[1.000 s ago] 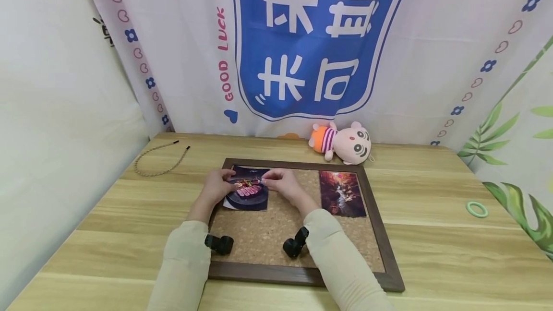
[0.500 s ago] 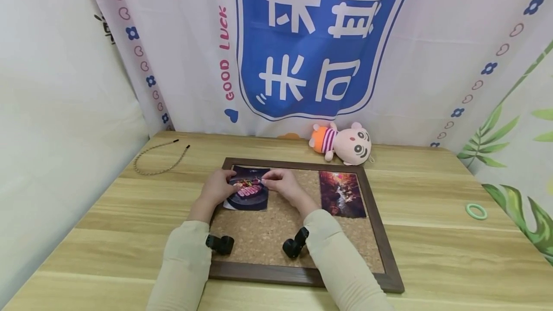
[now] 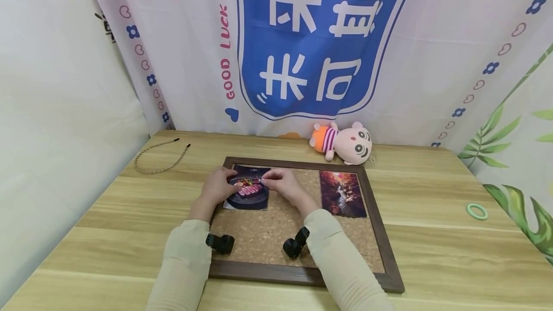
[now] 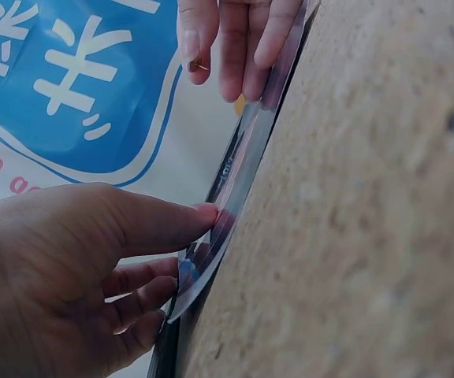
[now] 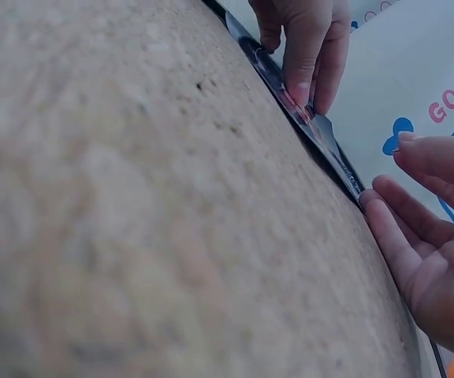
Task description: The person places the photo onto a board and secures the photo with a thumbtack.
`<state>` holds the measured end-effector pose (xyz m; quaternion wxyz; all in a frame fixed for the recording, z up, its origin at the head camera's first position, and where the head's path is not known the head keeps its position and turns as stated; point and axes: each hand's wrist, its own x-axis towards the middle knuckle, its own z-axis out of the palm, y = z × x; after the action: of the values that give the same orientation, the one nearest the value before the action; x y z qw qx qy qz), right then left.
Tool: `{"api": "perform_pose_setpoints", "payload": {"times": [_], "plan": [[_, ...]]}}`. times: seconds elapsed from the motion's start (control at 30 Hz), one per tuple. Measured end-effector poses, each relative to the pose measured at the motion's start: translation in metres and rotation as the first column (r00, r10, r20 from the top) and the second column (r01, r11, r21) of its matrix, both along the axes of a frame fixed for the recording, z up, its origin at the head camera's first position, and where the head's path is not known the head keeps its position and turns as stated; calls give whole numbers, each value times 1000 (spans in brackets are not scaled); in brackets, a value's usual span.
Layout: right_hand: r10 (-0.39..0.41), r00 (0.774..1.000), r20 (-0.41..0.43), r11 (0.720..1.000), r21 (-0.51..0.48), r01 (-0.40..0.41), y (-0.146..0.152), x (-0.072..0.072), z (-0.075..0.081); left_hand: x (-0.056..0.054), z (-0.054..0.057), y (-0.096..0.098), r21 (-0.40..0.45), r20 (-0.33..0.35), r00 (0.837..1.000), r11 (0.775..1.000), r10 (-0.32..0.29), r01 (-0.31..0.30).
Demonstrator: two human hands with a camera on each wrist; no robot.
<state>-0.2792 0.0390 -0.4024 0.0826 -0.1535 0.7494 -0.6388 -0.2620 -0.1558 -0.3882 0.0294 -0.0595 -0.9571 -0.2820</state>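
Observation:
A wood-framed corkboard [image 3: 255, 232] lies on the table under both hands. On its upper left part is a photo of a plated meat dish [image 3: 248, 200], its near-left edge curling up slightly. My left hand [image 3: 216, 188] holds the photo at its left side, thumb on the picture and the other fingers around the edge. My right hand [image 3: 282, 185] is at the photo's right side, thumb and index pinching a small amber-coloured pin [image 4: 200, 64] whose thin point shows in the left wrist view. Its other fingers rest by the photo's edge.
A second photo of a stream among red foliage [image 3: 342, 195] lies at the board's upper right, with a pink dot at its top. Behind the board lies a plush doll [image 3: 343, 144]. A braided cord [image 3: 157, 173] is at the back left, a green ring [image 3: 476, 211] at the right.
Both hands keep nearly the same place on the photo. The head view has shifted very slightly; nothing else has visibly moved.

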Motion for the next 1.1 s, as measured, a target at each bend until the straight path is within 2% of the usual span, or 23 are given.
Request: {"api": "perform_pose_setpoints", "payload": {"times": [0.1,0.27,0.33,0.47,0.67,0.8,0.93,1.1], "plan": [[3,1000,4,1000,27,-3,-1,-1,2,-1,-1,0,-56,-37,999,998,-12,10],[6,999,-53,993,116,0,-5,-5,7,0,-2,0,-176,-53,995,981,-89,78],[-1,997,-81,989,144,12,-7,-7,10,0,-3,1,-178,-35,992,978,-117,109],[-30,995,-100,981,186,48,-13,-12,17,1,-3,0,-184,-9,991,974,-135,131],[-133,983,-123,934,316,166,-22,-22,23,2,-5,0,-190,63,987,969,-146,156],[-149,981,-120,921,343,182,-28,-27,25,2,-6,1,-193,95,985,968,-147,163],[-155,981,-118,925,331,186,-33,-31,19,3,-6,3,-228,122,981,957,-152,177],[-183,976,-116,909,358,213,-37,-30,11,5,-5,4,-244,142,977,951,-160,191]]}}
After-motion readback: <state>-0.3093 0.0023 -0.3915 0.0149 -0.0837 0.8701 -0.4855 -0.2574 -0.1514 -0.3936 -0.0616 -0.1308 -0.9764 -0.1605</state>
